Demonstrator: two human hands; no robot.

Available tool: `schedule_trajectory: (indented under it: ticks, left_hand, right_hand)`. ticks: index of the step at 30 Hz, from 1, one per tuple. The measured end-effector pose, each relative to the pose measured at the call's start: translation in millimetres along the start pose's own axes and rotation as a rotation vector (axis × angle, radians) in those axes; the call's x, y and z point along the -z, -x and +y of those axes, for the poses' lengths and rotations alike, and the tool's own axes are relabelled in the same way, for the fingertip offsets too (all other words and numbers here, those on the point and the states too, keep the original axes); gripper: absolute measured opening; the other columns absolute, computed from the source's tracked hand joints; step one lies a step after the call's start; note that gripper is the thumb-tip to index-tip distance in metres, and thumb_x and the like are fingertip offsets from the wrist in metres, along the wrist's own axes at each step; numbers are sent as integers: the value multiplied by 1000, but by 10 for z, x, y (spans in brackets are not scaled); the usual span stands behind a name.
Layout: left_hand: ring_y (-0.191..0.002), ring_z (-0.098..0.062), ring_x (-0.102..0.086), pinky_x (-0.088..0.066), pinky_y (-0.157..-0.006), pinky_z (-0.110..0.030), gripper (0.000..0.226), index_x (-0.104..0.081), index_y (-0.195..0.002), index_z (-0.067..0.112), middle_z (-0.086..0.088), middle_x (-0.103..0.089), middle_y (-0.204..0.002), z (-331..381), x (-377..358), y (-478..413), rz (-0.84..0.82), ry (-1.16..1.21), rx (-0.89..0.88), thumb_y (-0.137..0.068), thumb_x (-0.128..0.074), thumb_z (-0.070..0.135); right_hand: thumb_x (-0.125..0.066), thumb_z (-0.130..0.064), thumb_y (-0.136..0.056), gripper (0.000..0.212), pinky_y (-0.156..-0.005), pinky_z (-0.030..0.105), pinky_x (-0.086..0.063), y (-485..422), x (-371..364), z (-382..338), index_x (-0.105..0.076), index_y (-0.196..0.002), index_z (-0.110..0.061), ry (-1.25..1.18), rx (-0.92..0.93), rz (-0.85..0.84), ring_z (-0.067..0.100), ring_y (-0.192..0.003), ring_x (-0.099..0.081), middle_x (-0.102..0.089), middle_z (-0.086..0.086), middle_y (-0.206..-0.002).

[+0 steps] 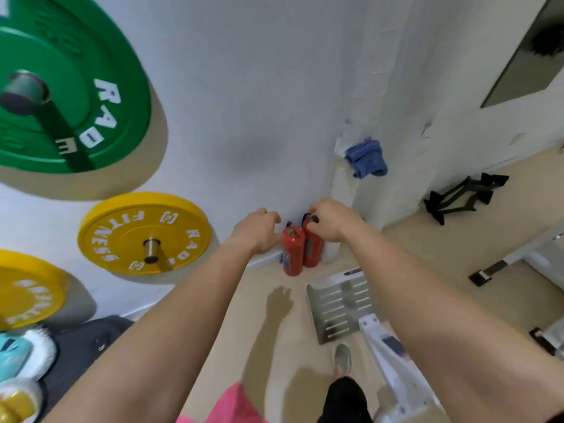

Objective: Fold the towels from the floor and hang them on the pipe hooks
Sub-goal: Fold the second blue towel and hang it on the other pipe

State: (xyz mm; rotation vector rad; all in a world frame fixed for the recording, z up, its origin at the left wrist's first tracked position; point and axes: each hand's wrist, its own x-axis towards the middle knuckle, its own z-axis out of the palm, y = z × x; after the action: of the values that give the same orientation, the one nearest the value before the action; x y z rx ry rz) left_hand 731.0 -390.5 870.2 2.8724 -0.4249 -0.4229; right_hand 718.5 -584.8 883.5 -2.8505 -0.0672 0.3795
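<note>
The left hand (258, 232) hangs out in front of the person with its fingers curled loosely and nothing in them. Just beside it, at about three o'clock, the right hand (331, 221) is likewise bare, fingers bent inward over the tops of two red fire extinguishers (300, 250) below; whether it touches them cannot be told. The blue towel (366, 158) lies up at roughly one o'clock from the right hand, the nearer hand, draped in a bunched, rumpled fold on the white pipe (345, 184) against the wall, its long axis hanging downward. It looks soft and crumpled, not flat
</note>
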Motion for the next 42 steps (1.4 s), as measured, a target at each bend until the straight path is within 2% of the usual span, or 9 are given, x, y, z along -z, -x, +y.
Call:
schedule_trajectory:
  ticks: [2, 6, 13, 21, 26, 30, 34, 38, 42]
  left_hand:
    - [-122, -28, -53, -47, -99, -43, 54, -48, -141, 22, -6, -47, -140, -255, -53, 459, -24, 0, 1, -93, -57, 46]
    - [-123, -30, -53, -43, -99, -38, 53, -49, -140, 18, -11, -48, -139, -718, -123, 1206, -55, 9, 21, -93, -58, 40]
    - [-123, -29, -54, -45, -99, -39, 52, -49, -140, 21, -8, -48, -139, -1478, -659, 2301, -92, 109, 163, -93, -59, 41]
    - [-123, -33, -52, -44, -100, -41, 51, -49, -139, 19, -10, -48, -137, -2319, -1901, 3618, -220, 117, 302, -93, -58, 38]
    - [-119, -31, -54, -46, -98, -39, 46, -52, -134, 19, -9, -49, -134, -2708, -2854, 4387, -331, 180, 389, -90, -59, 31]
    - [-119, -25, -55, -44, -97, -33, 42, -53, -133, 15, -6, -53, -133, -3059, -3691, 4785, -364, 211, 415, -94, -60, 30]
    - [-118, -27, -58, -46, -99, -43, 42, -56, -131, 16, -8, -55, -131, -3567, -4668, 4837, -327, 376, 517, -92, -64, 28]
    - [-92, -29, -62, -51, -82, -41, 24, -60, -110, 11, -5, -61, -102, -4234, -5937, 4606, -315, 461, 599, -88, -55, 20]
    - [-108, -28, -59, -50, -90, -42, 46, -52, -130, 17, -5, -58, -126, -5033, -7438, 4293, -243, 435, 598, -85, -58, 23]
  right_hand:
    - [-56, -37, -87, 25, -86, 38, -49, 362, -240, -431, -60, -106, -22, 6, -9, -50, 33, -107, -58, -54, 10, -119]
    - [-57, -37, -91, 50, -98, 41, -46, 980, -583, -1177, -51, -138, -20, 27, 10, -136, 33, -122, -50, -46, 10, -136]
    - [-55, -37, -93, 54, -104, 40, -43, 1607, -1275, -1968, -47, -144, -21, 40, 77, -191, 31, -132, -48, -47, 9, -144]
    - [-55, -37, -93, 52, -105, 44, -44, 2319, -2935, -2440, -48, -142, -22, 25, 124, -389, 33, -129, -49, -45, 10, -143]
    - [-57, -32, -91, 51, -100, 39, -45, 2865, -4077, -2542, -50, -141, -24, -44, 99, -506, 32, -127, -50, -47, 9, -140]
    - [-58, -37, -91, 47, -95, 42, -49, 3152, -5012, -2527, -54, -135, -21, -125, 27, -556, 32, -124, -53, -51, 9, -138]
    - [-51, -33, -94, 48, -93, 44, -48, 3114, -6140, -2597, -48, -139, -17, -150, -33, -558, 37, -123, -52, -48, 14, -135]
    - [-52, -33, -95, 46, -94, 44, -48, 2708, -7559, -2766, -51, -137, -15, -144, -15, -484, 35, -122, -54, -52, 14, -136]
    - [-52, -24, -91, 44, -98, 47, -48, 2167, -9103, -2832, -55, -134, -15, -144, 31, -394, 37, -122, -54, -55, 14, -135]
